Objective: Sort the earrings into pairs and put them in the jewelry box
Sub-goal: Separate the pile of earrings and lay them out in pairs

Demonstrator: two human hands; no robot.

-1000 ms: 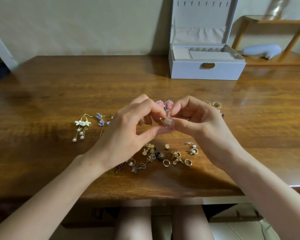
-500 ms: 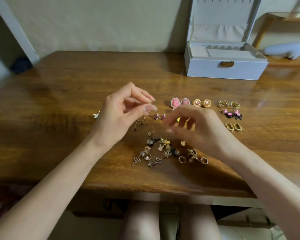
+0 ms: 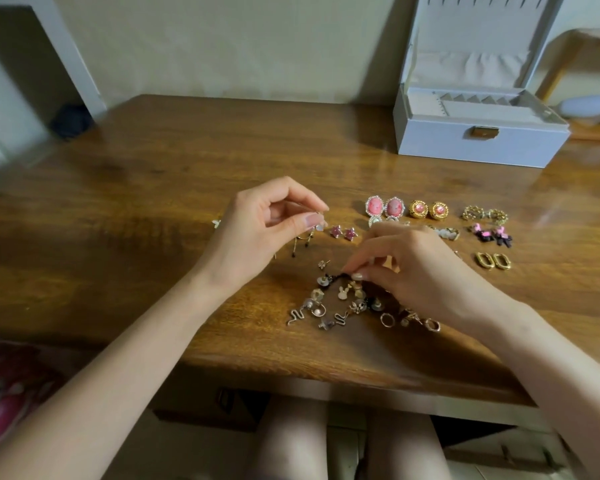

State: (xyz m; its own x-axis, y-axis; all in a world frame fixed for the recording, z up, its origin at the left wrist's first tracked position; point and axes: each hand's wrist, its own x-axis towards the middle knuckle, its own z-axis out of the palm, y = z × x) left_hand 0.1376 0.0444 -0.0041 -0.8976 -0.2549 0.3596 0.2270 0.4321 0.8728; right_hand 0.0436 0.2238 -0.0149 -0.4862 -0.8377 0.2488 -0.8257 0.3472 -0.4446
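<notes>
My left hand point(image 3: 257, 233) pinches a thin gold dangle earring point(image 3: 305, 235) between thumb and forefinger, lifted just above the wooden table point(image 3: 153, 202). My right hand point(image 3: 413, 271) reaches down into a loose heap of small mixed earrings point(image 3: 343, 303), its fingertips pinching a small dark piece at the heap's top. Sorted pairs lie in rows behind: pink star studs point(image 3: 343, 233), pink oval cameos point(image 3: 384, 206), round gold-and-pink studs point(image 3: 428, 209), gold filigree point(image 3: 485, 213), pink-and-black bows point(image 3: 492, 234), gold oblong hoops point(image 3: 493, 260). The grey jewelry box point(image 3: 478, 142) stands open at the back right.
A pale wall runs behind the table. A wooden shelf point(image 3: 593, 39) with a light blue object stands right of the box. My knees show under the table's front edge. Something pink lies on the floor at lower left point(image 3: 11, 389).
My hands, joined over the table a second ago, have parted. The left one keeps the dangle earring raised; the right one has dropped to the loose heap. The camera has swung left and down.
</notes>
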